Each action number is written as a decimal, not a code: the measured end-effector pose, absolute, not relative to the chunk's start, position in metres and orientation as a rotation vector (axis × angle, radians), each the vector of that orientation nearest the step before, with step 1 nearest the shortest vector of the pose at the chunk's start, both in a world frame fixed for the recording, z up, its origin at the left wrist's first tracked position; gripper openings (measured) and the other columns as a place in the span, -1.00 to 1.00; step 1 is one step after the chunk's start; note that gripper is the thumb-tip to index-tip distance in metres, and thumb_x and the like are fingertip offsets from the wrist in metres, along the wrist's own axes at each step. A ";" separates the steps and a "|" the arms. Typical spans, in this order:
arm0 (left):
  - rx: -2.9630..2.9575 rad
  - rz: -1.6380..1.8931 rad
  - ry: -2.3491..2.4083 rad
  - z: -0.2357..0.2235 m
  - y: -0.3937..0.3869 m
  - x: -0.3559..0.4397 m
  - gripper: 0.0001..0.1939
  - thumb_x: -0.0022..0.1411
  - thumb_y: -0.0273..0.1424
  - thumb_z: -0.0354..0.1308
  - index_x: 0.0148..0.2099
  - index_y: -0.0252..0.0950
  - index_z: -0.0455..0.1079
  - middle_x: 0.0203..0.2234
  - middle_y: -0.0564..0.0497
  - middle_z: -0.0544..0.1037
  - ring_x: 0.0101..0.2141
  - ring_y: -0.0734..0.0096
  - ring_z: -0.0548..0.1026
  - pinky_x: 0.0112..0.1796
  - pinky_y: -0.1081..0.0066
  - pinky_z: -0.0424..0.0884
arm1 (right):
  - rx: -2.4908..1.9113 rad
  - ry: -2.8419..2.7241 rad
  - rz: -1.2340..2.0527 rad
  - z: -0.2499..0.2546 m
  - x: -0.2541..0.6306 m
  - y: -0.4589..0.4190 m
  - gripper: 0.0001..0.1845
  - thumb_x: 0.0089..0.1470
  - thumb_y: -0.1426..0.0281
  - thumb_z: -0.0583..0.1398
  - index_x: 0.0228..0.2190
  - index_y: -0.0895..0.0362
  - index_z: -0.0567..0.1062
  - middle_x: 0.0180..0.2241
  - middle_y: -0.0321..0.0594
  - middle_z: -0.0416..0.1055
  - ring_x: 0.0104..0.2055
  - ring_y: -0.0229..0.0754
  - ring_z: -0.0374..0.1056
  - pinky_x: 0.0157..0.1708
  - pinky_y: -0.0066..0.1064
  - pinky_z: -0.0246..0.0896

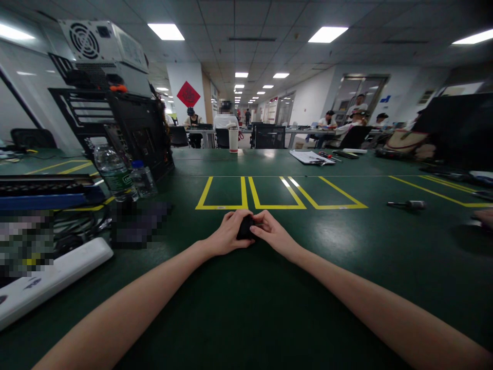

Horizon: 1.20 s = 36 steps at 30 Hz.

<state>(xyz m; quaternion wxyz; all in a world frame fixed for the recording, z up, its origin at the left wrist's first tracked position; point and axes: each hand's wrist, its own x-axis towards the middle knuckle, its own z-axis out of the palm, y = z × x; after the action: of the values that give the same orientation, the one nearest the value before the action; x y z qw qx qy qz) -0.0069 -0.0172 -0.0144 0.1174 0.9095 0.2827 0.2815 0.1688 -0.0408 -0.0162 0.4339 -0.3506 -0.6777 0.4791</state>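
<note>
Both of my hands meet over the green table, just in front of the yellow-taped outlines. My left hand [228,232] is curled around a small black rounded object [245,229], about the size of a computer mouse; its details are hidden by the fingers. Against its right side, my right hand [274,234] has thumb and fingertips pinched together. Something thin and pale shows between those fingers, too small to name. Off to the right lies a screwdriver [406,204] with a dark handle, apart from both hands.
At left stand a black computer case [140,131], a water bottle [111,172], a blue-capped bottle [142,179] and a white power strip [57,280]. Farther back are a cup [233,139] and clipboard [311,156]. Another person's hand [484,218] shows at the right edge.
</note>
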 end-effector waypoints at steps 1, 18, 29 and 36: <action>2.661 0.820 0.829 -0.014 -0.017 -0.007 -0.36 -0.01 -0.34 0.15 0.07 -0.20 -0.08 -0.07 -0.05 0.22 -0.03 0.24 0.20 0.01 0.20 0.00 | -0.891 -1.683 1.192 -0.016 0.169 -0.041 -0.78 -0.03 0.35 0.13 -0.28 0.09 0.26 -0.23 -0.26 0.26 -0.12 -0.20 0.24 -0.10 -0.25 0.17; 2.651 0.810 0.825 -0.011 -0.020 -0.007 -0.38 0.00 -0.34 0.14 0.07 -0.18 -0.07 -0.07 -0.05 0.22 -0.03 0.23 0.21 0.02 0.18 -0.01 | -0.920 -1.699 1.191 -0.013 0.169 -0.043 -0.78 -0.03 0.32 0.13 -0.28 0.07 0.26 -0.21 -0.25 0.26 -0.10 -0.18 0.23 -0.08 -0.20 0.15; 2.645 0.825 0.851 -0.014 -0.018 -0.006 -0.39 -0.01 -0.35 0.14 0.06 -0.17 -0.07 -0.08 -0.05 0.24 -0.04 0.21 0.22 0.00 0.17 0.00 | -0.854 -1.742 1.197 -0.015 0.170 -0.043 -0.70 -0.09 0.36 0.18 -0.26 0.08 0.26 -0.21 -0.26 0.25 -0.11 -0.19 0.24 -0.10 -0.24 0.18; 2.644 0.821 0.829 -0.012 -0.020 -0.007 -0.38 0.00 -0.34 0.15 0.07 -0.18 -0.07 -0.07 -0.05 0.23 -0.03 0.22 0.21 0.02 0.18 0.00 | -0.928 -1.687 1.158 -0.017 0.168 -0.040 -0.80 -0.01 0.30 0.11 -0.29 0.08 0.27 -0.24 -0.26 0.27 -0.15 -0.19 0.25 -0.15 -0.25 0.20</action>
<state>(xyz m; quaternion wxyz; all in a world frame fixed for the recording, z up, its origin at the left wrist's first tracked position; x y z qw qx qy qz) -0.0074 -0.0197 -0.0119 0.1256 0.9076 0.2846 0.2818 0.1683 -0.0398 -0.0172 0.4326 -0.3723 -0.6771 0.4645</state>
